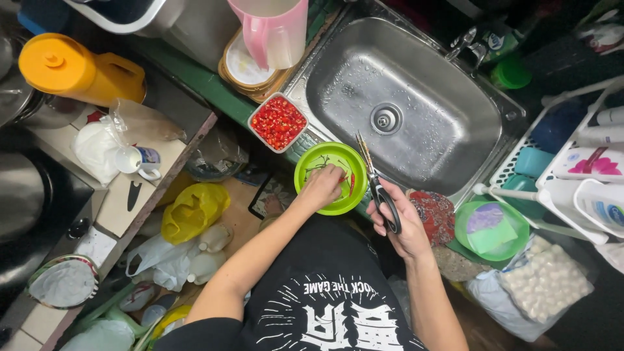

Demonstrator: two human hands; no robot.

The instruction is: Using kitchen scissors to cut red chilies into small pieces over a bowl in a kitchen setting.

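My left hand (322, 186) reaches into a lime green bowl (311, 170) at the near edge of the sink, fingers closed on a red chilli among green stems. My right hand (402, 221) grips black-handled scissors (376, 185), blades shut and pointing away over the bowl's right rim. A small square white dish of chopped red chilli (278, 121) stands just beyond the bowl on the sink's left edge.
A wet steel sink (403, 104) lies ahead with a tap at its far right. A pink jug (273, 29) stands on stacked plates at the back. An orange jug (78, 68) is far left. A white rack with bottles (578, 169) and a green bowl (492, 227) are right.
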